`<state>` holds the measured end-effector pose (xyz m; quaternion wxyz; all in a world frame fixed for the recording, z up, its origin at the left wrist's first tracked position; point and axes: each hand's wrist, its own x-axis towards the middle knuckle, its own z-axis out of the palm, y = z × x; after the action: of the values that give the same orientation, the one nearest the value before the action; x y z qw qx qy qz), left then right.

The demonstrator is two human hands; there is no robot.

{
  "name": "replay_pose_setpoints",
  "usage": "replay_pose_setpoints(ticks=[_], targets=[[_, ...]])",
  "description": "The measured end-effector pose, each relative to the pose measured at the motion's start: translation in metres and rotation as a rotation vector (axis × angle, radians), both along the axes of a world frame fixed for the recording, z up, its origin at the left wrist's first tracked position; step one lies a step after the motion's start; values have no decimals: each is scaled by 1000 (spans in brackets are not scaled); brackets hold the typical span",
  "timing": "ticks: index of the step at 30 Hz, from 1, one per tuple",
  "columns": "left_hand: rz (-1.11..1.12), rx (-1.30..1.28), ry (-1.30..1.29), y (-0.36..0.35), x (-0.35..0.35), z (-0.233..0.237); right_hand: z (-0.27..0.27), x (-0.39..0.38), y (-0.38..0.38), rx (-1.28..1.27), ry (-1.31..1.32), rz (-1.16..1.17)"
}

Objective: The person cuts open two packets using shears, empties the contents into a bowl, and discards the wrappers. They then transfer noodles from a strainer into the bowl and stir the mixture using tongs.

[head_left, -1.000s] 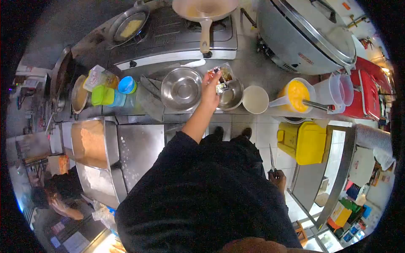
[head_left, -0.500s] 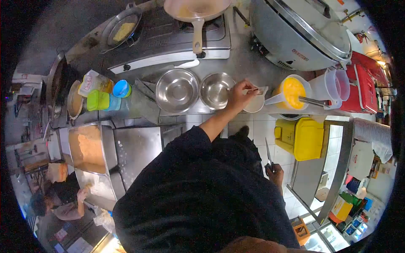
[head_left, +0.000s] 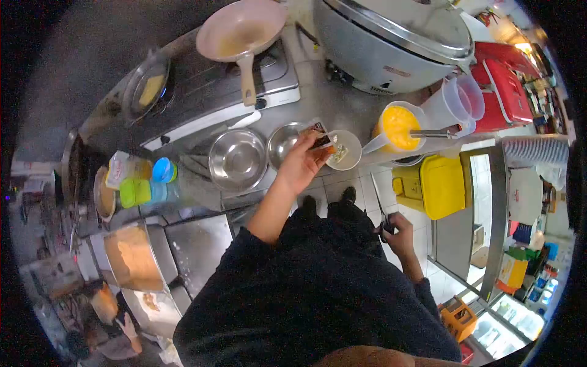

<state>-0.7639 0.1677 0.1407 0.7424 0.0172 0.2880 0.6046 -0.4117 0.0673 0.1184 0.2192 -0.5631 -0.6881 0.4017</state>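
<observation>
Yellow bin (head_left: 433,186), pink pan (head_left: 243,33), black sleeve (head_left: 244,269)

The left hand (head_left: 299,165) reaches forward pinching; the right hand (head_left: 400,235) hangs clenched.

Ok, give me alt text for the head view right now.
The person's left hand holds a small packet over a white bowl on a steel counter, near a large metal bowl. The right hand grips a knife at the side.

Along worktop (head_left: 330,107) front edge, wide bowl (head_left: 237,160), narrower bowl (head_left: 281,144), cup (head_left: 347,153), jug (head_left: 397,125) are sitting left to right; stove (head_left: 208,92) is standing behind.
</observation>
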Motion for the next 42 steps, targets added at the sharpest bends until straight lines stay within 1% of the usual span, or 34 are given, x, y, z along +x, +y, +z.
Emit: replay_pose_setpoints(ticks=[2, 3, 4, 5, 6, 8, 10, 12, 13, 15, 17, 19, 20, 23, 24, 27, 28, 30, 34, 37, 38, 41, 42], targets=[[-22, 46, -91, 0, 7, 7, 24, -13, 14, 11, 51, 59], [-31, 69, -140, 1, 15, 12, 40, -22, 20, -36, 114, 45], [22, 36, -100, 1, 27, 21, 56, -30, 27, -75, 178, 33], [21, 41, -97, 1, 39, 30, 64, -28, 29, -113, 243, 21], [23, 50, -92, 2, 51, 40, 61, -21, 31, -139, 299, 58], [-7, 93, -48, 1, 75, 56, 67, -7, 29, -112, 330, -4], [44, 172, 33, -2, 108, 64, 65, 15, 23, -96, 377, -43], [70, 247, 104, -4, 148, 78, 66, 47, 13, -192, 506, -99], [45, 225, 121, -5, 167, 80, 67, 66, 7, -240, 569, -128], [-7, 179, 150, -6, 209, 82, 64, 117, -3, -166, 441, -94], [-69, 221, 98, -5, 263, 88, 70, 169, -13, -97, 338, -88], [-124, 271, 58, -3, 321, 88, 97, 211, -18, -29, 272, -115], [-122, 233, 24, -1, 352, 91, 112, 233, -21, -45, 131, -117], [-195, 167, 9, -1, 431, 92, 125, 296, -33, -29, 100, -157], [-270, 208, 2, -1, 452, 89, 130, 315, -34, -9, 109, -147], [-347, 167, 28, -4, 505, 93, 131, 362, -39, 110, 110, -191], [-377, 211, 38, -6, 522, 94, 138, 375, -39, 52, 102, -210], [-403, 196, 70, -10, 547, 95, 138, 399, -37, 94, 64, -199], [-405, 122, 106, -10, 574, 89, 140, 426, -29, 134, 42, -189], [-386, 142, 26, 4, 573, 83, 139, 445, -21, 22, -43, -233], [-409, 152, 52, 16, 566, 67, 140, 451, -21, 20, -24, -264], [-381, 157, 59, 36, 560, 56, 127, 466, -26, 17, 141, -325], [-365, 146, 53, 41, 563, 52, 126, 472, -31, -61, -5, -304]])
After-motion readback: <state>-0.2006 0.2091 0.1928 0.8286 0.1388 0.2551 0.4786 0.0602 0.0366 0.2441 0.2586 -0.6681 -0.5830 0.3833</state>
